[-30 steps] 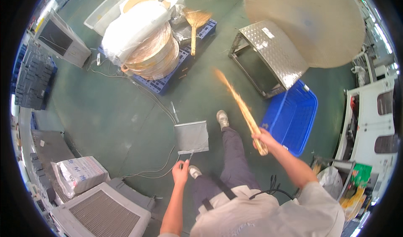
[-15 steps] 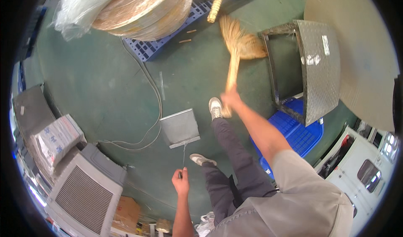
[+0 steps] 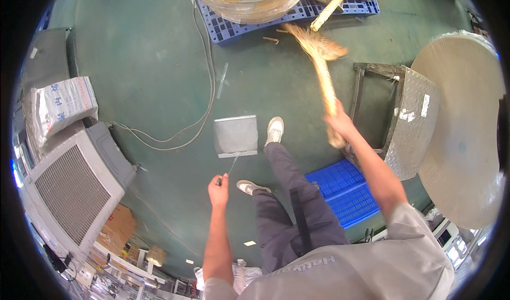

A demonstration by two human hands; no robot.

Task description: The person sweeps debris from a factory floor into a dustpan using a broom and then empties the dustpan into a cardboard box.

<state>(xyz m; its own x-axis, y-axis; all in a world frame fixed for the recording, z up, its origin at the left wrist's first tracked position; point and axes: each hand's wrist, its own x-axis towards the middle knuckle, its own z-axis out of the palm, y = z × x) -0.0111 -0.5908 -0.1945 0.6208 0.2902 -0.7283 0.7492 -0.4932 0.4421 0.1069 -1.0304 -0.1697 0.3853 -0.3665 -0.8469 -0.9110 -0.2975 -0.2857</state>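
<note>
My right hand (image 3: pixel 339 120) is wrapped round the pale handle of a straw broom (image 3: pixel 325 82). Its fanned bristles reach out ahead, close to several thin brown strips (image 3: pixel 271 40) on the green floor beside the blue pallet. Lower down, my left hand (image 3: pixel 218 189) is closed on the dark grip of a dustpan (image 3: pixel 236 136) with a thin rod handle. The flat grey pan lies just left of my forward shoe (image 3: pixel 274 130). From this height I cannot tell whether the bristles touch the floor.
Wrapped round discs (image 3: pixel 244 5) stand on the blue pallet (image 3: pixel 228 31), with a second straw broom (image 3: pixel 332 10) there. At right are a metal step frame (image 3: pixel 411 124), a large round board (image 3: pixel 459 135) and blue crates (image 3: pixel 345 193). A cable (image 3: pixel 211 82) crosses the floor; a grey air cooler (image 3: pixel 74 188) stands left.
The broom's bristles have swung away from the metal frame, leftward to the brown strips. Both hands keep their holds. The whole view has shifted, bringing more floor behind me into sight.
</note>
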